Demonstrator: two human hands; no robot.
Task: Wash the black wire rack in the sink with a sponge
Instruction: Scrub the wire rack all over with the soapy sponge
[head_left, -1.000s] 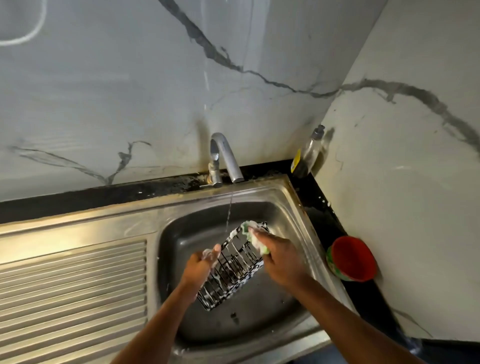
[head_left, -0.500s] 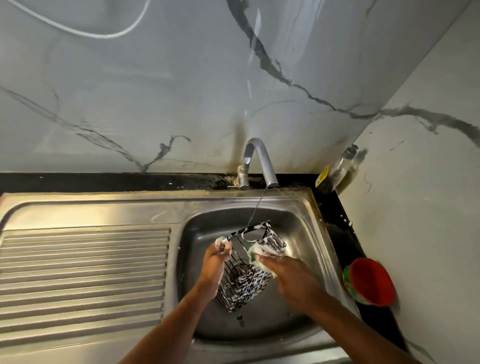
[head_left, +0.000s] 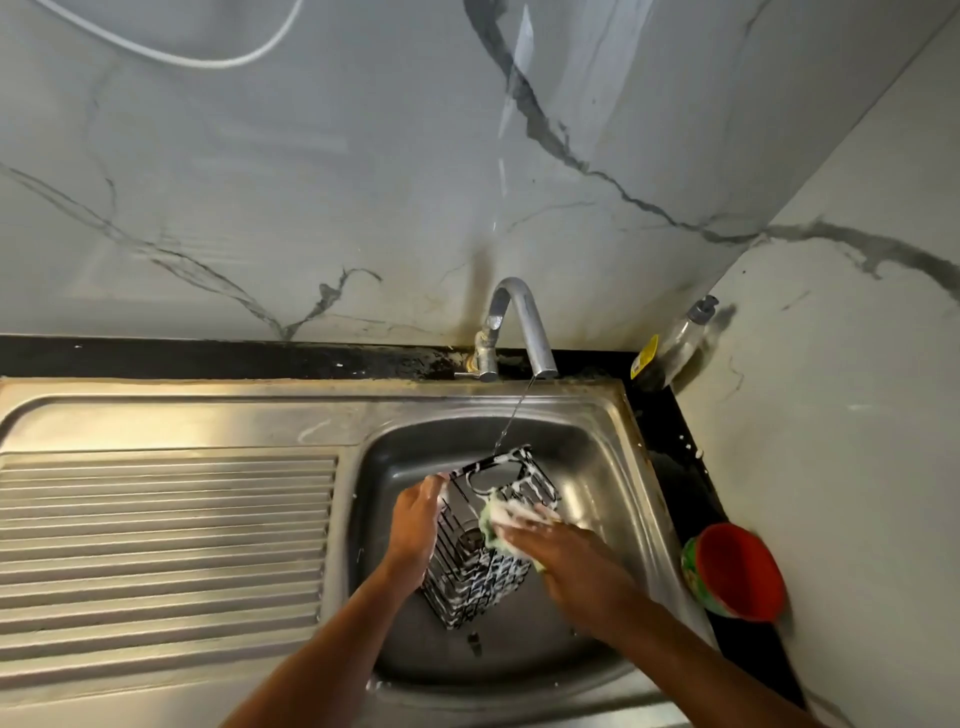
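The black wire rack (head_left: 483, 566), streaked with white foam, is held tilted over the steel sink basin (head_left: 597, 467). My left hand (head_left: 415, 525) grips the rack's left side near its top rim. My right hand (head_left: 561, 551) holds a foamy green sponge (head_left: 506, 519) pressed against the rack's right side. A thin stream of water falls from the tap (head_left: 519, 327) onto the rack's upper edge.
A ribbed steel drainboard (head_left: 166, 545) lies left of the basin. On the black counter strip at right stand a soap dispenser bottle (head_left: 675, 343) in the corner and a red-and-green bowl (head_left: 737, 577). Marble walls close in behind and to the right.
The sponge has slid down from the rack's top rim along its right side. The rack has turned more upright in my left hand. The view has shifted to the left.
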